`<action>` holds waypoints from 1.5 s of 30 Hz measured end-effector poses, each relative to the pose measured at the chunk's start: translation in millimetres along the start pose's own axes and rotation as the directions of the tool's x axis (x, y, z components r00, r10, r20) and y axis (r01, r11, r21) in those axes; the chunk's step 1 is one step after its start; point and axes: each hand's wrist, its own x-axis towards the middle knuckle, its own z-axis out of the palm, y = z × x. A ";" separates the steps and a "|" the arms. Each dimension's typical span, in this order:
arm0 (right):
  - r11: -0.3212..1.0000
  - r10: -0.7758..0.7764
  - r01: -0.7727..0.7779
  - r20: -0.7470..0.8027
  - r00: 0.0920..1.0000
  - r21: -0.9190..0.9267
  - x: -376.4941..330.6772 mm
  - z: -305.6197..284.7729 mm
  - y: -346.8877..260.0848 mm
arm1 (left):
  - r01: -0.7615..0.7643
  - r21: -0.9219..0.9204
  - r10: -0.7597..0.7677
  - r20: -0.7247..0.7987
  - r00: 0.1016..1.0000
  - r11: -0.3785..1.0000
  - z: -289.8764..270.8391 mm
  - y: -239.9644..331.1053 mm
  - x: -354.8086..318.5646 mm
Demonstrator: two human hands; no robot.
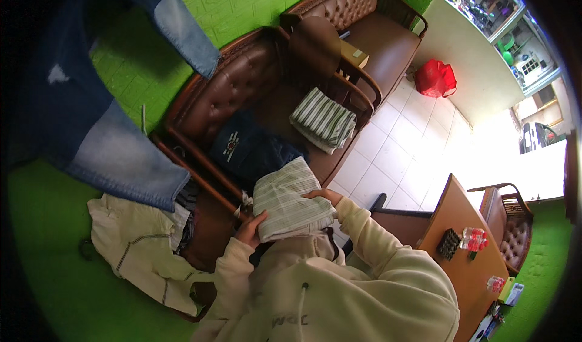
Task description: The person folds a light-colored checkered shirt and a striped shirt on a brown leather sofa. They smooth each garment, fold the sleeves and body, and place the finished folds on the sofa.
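Between my two hands is a folded pale grey-and-white striped cloth (288, 199), held in front of my chest. My left hand (250, 230) grips its near left corner, thumb on top. On the right edge, my right hand (327, 195) is closed with the thumb over the upper face and the other fingers mostly hidden beneath. Just beyond, a stack of folded striped cloths (324, 118) lies on the brown leather sofa (230, 90). A dark blue garment (251, 145) is spread on the seat beside that stack.
Blue jeans (124, 136) hang at the upper left, close to the view. A cream garment (136, 239) drapes at lower left. At right stands a wooden table (454, 221) with plastic cups (473, 239). A red bag (435, 78) sits on the tiled floor.
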 end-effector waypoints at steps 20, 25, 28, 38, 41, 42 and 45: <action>0.170 -0.363 -0.605 -0.620 0.695 -0.778 181.1 -194.4 89.2 | 0.014 -0.229 -0.135 -0.518 0.845 0.973 -163.7 -126.1 -66.4; 0.340 -0.146 -0.691 -0.761 0.632 -0.638 218.5 -181.9 136.5 | 0.255 -0.184 -0.296 -0.801 0.521 0.949 -149.3 -165.3 -137.3; 0.289 -0.128 -0.725 -0.776 0.618 -0.625 222.6 -180.2 140.6 | 0.273 -0.293 -0.389 -0.814 0.432 0.916 -138.9 -212.3 -168.0; -0.080 -0.178 -0.741 -0.722 0.668 -0.666 214.3 -166.5 139.6 | 0.129 -0.383 -0.401 -0.818 0.414 0.915 -115.9 -348.3 -151.1; 0.110 -0.373 -0.630 -0.619 0.691 -0.769 196.1 -117.0 118.7 | 0.086 -0.350 -0.354 -0.847 0.396 0.933 -130.9 -358.6 -129.7; 0.186 -0.497 -0.538 -0.551 0.670 -0.822 194.3 -96.0 109.4 | 0.075 -0.345 -0.347 -0.855 0.385 0.935 -137.3 -359.8 -123.2; 0.351 -0.647 -0.264 -0.436 0.625 -0.899 187.2 -27.5 75.1 | 0.065 -0.370 -0.369 -0.864 0.342 0.927 -156.0 -362.3 -110.4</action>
